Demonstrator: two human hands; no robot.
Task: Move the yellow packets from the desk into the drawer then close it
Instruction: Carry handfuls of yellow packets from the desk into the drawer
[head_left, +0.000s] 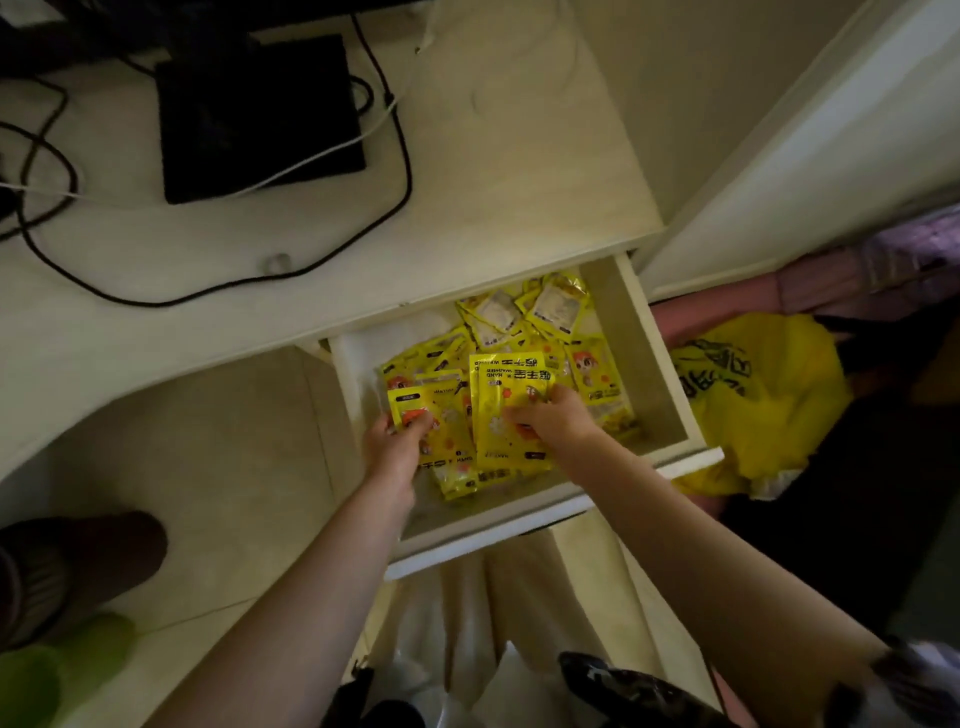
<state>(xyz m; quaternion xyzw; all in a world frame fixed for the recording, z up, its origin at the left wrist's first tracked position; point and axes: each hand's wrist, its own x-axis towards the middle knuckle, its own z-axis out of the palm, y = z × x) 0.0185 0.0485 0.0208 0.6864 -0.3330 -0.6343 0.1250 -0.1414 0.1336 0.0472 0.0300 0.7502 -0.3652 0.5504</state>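
Both grips (395, 441) (550, 421) inside pale drawer (660, 364)

Packets (511, 410) in open drawer (530, 525) below desk (493, 182) front edge.

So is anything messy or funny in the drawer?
A bit messy, yes. The yellow packets lie in a jumbled heap in the drawer, overlapping, some face up, some back up, tilted every way. The left hand and right hand each grip packets. Nothing looks torn or spilled.
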